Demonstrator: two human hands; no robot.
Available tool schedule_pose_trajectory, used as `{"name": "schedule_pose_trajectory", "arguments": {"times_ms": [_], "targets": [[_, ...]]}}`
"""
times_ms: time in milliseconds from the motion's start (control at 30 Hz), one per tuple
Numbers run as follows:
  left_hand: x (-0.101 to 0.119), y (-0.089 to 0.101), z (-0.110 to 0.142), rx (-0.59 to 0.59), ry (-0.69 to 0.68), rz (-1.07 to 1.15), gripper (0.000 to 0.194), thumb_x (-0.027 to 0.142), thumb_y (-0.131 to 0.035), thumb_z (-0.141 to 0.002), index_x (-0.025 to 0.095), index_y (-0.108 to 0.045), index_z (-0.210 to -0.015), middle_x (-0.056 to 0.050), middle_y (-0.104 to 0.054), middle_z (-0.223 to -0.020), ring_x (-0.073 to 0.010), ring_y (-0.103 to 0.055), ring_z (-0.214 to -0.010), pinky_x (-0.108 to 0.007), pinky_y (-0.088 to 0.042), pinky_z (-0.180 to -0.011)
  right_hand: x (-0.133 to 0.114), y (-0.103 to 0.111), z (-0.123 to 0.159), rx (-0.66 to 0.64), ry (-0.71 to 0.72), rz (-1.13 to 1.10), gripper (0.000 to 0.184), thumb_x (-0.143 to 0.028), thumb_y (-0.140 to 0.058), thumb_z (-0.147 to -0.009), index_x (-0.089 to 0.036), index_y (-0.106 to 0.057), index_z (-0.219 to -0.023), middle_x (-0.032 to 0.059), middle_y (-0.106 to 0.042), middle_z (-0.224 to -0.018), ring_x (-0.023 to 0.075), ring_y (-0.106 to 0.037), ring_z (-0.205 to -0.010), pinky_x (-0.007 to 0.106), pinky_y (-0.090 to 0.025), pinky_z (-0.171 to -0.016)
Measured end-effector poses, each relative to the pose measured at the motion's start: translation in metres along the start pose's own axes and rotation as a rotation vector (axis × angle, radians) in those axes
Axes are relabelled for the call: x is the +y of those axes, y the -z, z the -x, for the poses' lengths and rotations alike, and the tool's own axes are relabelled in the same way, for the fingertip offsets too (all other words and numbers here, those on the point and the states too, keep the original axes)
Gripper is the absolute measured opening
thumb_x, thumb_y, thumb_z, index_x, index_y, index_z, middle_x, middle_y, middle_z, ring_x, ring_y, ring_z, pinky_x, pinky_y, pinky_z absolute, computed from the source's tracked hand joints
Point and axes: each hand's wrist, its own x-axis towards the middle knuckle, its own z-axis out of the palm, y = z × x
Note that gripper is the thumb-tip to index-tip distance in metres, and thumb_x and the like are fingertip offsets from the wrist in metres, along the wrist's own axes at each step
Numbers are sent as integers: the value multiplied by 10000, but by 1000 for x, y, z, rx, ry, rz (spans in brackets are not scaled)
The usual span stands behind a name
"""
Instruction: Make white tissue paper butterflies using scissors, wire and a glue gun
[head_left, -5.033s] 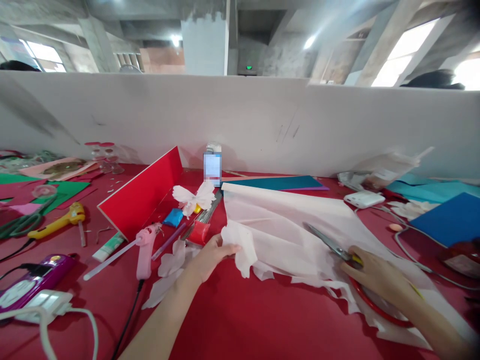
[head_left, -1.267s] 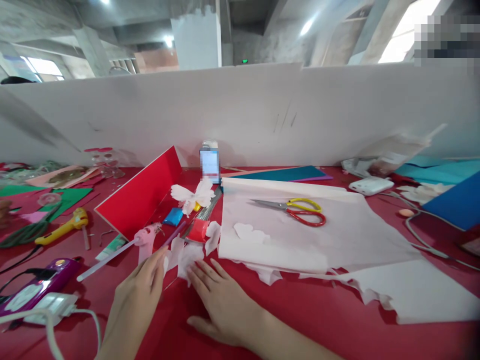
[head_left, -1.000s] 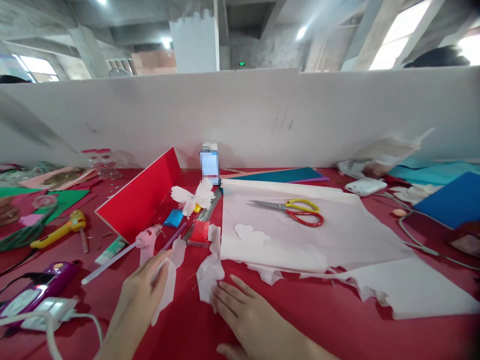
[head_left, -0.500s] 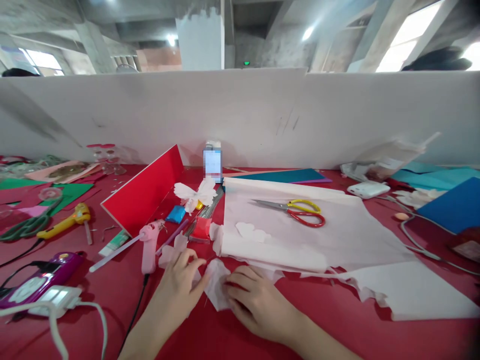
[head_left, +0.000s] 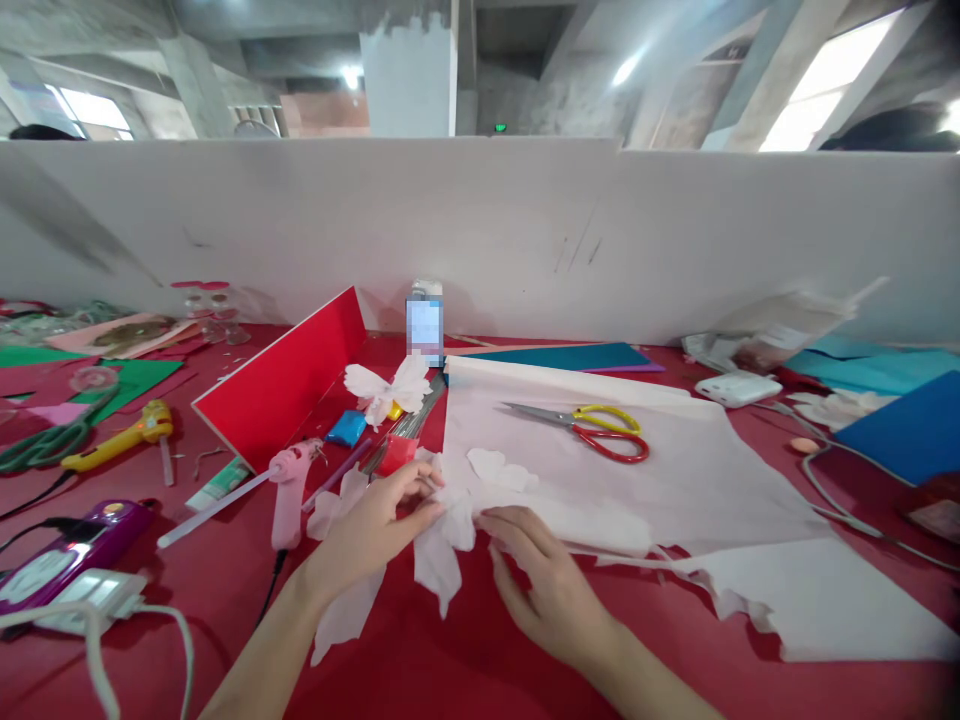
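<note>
My left hand pinches a thin white paper petal cut-out between thumb and fingers, and the cut-out's pointed end hangs downward. My right hand is at its right, fingers stretched and thumb apart, the fingertips close to the paper's edge; whether they touch it I cannot tell. Under my left wrist lies another white petal cut-out. One more petal cut-out rests on the large white paper sheet. Scissors with one yellow and one red handle lie on that sheet.
Left of my hands are a pink glue gun, a red board and a yellow glue gun. A white paper butterfly shape, a blue packet and a phone stand or lie ahead. Cables run at right.
Both hands have moved up, the right one also rightward. My left hand has lifted the petal cut-out, which now shows more of its shape. My right hand has drawn away from the paper's middle.
</note>
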Motion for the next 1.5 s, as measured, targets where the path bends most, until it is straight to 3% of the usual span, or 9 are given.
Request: {"name": "schedule_pose_trajectory", "arguments": {"times_ms": [100,200,333,567,767,933,1233,1367,1500], "targets": [[5,-5,-20,114,-4,101,302,332,-534,-821,230,-504,-1103,-24,-642,-941,-153,-611,-820,-272,-477,-736,22,30,-11,145,-126,116,240,-223,-496,-868,-163,-545,-1095,127,-618,-976,248,-582,-928,438,-497,-820],[15,-20,-41,184,-6,193,309,274,-568,-783,198,-501,-1076,-11,-620,-848,-138,-602,-750,-260,-478,-691,38,47,-21,23,-396,-266,371,-382,-517,-867,-166,-521,-1168,118,-639,-995,212,-614,-838,377,-529,-721],[25,-53,-62,93,-61,320,321,228,-632,-734,199,-531,-1038,-1,-635,-792,-137,-613,-721,-250,-490,-666,39,38,-24,-62,-639,-751,460,-471,-660,-744,-144,-616,-1065,72,-681,-836,204,-636,-727,311,-519,-614],[12,-78,-69,48,-37,387,402,284,-621,-774,174,-486,-1136,-31,-669,-821,-152,-662,-763,-292,-533,-746,46,28,-15,136,-770,-771,404,-514,-682,-692,-150,-674,-866,53,-669,-715,196,-610,-621,275,-467,-516],[3,-63,-65,118,-57,222,300,397,-580,-796,195,-576,-1018,-60,-675,-935,-211,-634,-917,-383,-475,-878,55,37,-12,389,-806,-702,384,-488,-654,-711,-151,-647,-894,52,-659,-753,181,-585,-641,268,-453,-543],[-2,-52,-55,13,-220,-338,693,413,-774,-595,254,-538,-1227,-88,-605,-1220,-313,-525,-1132,-469,-399,-954,67,48,-12,525,-827,-558,310,-459,-589,-722,-170,-624,-829,47,-632,-719,178,-563,-617,261,-423,-509],[1,-51,-59,173,-355,-559,199,215,-478,-875,214,-663,-950,-37,-722,-913,-198,-642,-827,-330,-472,-770,81,65,-4,447,-591,-46,400,-300,-530,-799,-167,-522,-1177,73,-621,-865,191,-563,-654,340,-458,-646],[0,-53,-61,268,-406,-568,180,171,-481,-873,203,-643,-945,-44,-717,-928,-204,-637,-851,-360,-462,-802,76,68,-1,129,-170,248,270,-211,-376,-886,-185,-636,-956,76,-601,-797,176,-561,-658,305,-467,-635],[1,-53,-58,379,-463,-579,192,172,-460,-892,180,-606,-1017,-67,-691,-988,-205,-603,-947,-365,-427,-868,69,64,-3,-29,-53,269,155,-270,-531,-851,-201,-639,-763,54,-617,-760,195,-571,-746,322,-451,-721]]}}
